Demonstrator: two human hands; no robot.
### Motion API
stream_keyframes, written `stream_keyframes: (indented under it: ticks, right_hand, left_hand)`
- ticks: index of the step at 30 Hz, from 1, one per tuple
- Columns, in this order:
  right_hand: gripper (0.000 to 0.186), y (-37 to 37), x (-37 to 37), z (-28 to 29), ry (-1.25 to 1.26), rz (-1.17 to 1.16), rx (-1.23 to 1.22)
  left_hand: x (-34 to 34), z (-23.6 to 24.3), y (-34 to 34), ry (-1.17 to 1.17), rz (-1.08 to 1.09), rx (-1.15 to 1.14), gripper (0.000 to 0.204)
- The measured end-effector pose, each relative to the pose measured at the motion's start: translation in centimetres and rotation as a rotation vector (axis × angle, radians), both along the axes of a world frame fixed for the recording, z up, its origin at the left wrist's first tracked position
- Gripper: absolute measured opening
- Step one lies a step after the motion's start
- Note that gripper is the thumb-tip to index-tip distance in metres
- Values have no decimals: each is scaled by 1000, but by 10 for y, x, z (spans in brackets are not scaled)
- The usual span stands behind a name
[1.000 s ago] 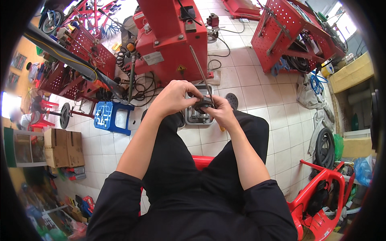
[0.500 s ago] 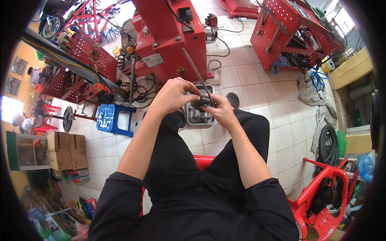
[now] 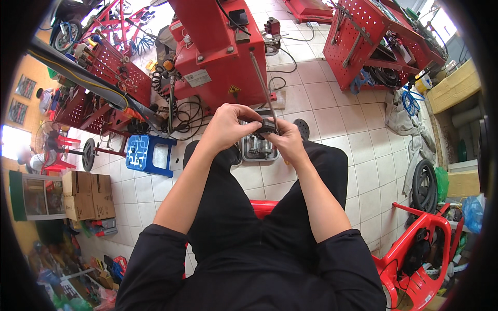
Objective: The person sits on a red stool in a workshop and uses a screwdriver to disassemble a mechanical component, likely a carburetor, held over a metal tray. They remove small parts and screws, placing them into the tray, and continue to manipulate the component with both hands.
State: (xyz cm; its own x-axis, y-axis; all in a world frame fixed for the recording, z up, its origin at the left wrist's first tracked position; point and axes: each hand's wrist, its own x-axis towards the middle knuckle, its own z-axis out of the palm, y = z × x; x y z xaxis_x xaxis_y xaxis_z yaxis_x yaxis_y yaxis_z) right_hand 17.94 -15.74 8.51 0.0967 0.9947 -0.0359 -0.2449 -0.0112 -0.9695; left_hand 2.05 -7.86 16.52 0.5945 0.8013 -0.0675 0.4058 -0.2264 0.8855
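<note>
In front of my knees, both hands hold a small dark round part [image 3: 268, 125], which looks like a ringed disc. My left hand [image 3: 232, 126] grips its left side between thumb and fingertips. My right hand [image 3: 287, 139] is closed on its right side. A long thin metal rod [image 3: 261, 76] also rises out of my right hand, tilted up and to the left; its lower end is hidden by the fingers. Below the hands, a grey metal tray [image 3: 261, 159] on the floor holds several silvery metal parts [image 3: 256, 147].
A big red machine [image 3: 224, 67] stands ahead, with cables beside it. A blue plastic stool [image 3: 149, 154] is at left, near cardboard boxes [image 3: 87, 195]. Red perforated tool carts [image 3: 358, 49] stand on both sides. A red plastic chair [image 3: 420, 259] is at lower right, below black tyres [image 3: 424, 185].
The rod's upper end has swung to the right and the rod stands steeper. The dark part has turned and shifted slightly right, with the left fingers closer around it.
</note>
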Motion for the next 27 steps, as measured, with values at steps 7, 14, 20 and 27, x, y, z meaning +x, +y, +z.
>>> stream_keyframes:
  ticks: [7,14,20,27]
  right_hand:
    - [28,2,2,-6,74,-5,-8]
    - [26,-2,3,5,197,-7,7]
    - [27,-1,3,2,240,-11,0]
    - [27,-1,4,-3,292,-8,15]
  left_hand:
    - [4,7,-10,-77,-1,10,23]
    - [7,3,-18,-163,-61,313,26]
    - [6,-4,-19,-180,-60,337,31]
    - [7,-22,-23,-326,17,180,46]
